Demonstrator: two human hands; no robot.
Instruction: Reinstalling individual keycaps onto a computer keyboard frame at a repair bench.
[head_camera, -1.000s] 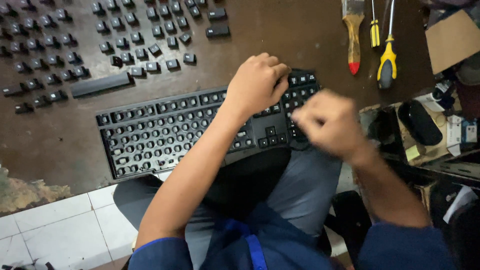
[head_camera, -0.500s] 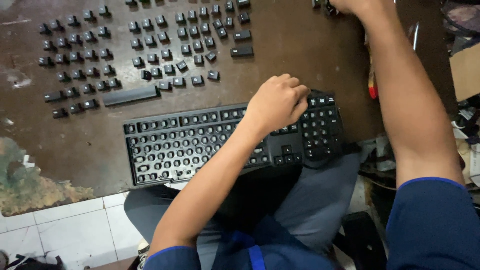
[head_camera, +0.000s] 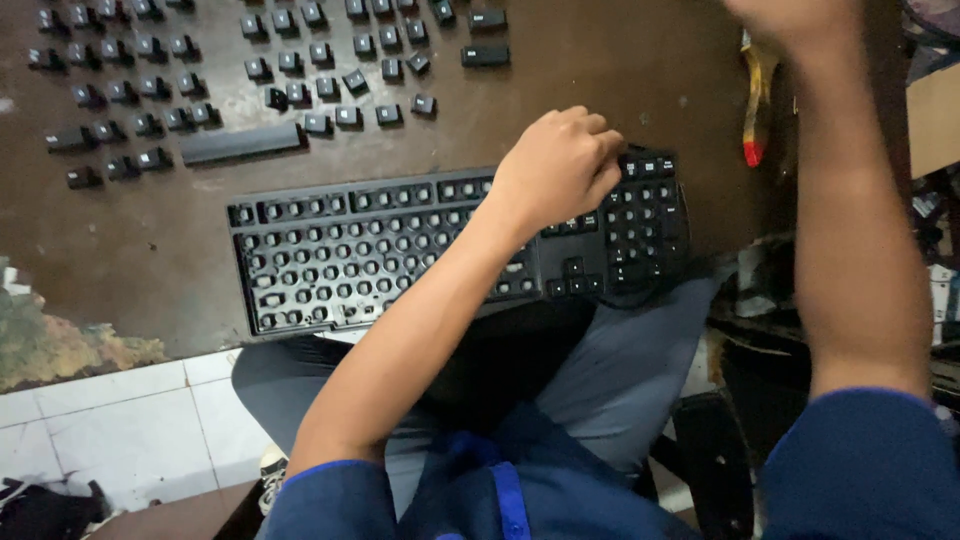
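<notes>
A black keyboard (head_camera: 400, 250) with most keycaps removed lies at the near edge of a dark brown table (head_camera: 590, 80). My left hand (head_camera: 560, 165) rests as a loose fist on the keyboard's upper right part, by the keys still in place. My right hand (head_camera: 790, 15) is stretched far forward to the top edge of the picture, blurred; whether it holds anything is hidden. Rows of loose black keycaps (head_camera: 300, 70) and a long space bar (head_camera: 240, 143) lie on the table beyond the keyboard.
A yellow-and-red tool handle (head_camera: 752, 110) lies on the table just left of my right forearm. Clutter sits at the right edge. White floor tiles (head_camera: 110, 410) show at lower left, and my grey-trousered lap is below the keyboard.
My right hand has left the keyboard's right side and reached far forward toward the tools at the back of the table. My left hand has stayed on the keyboard.
</notes>
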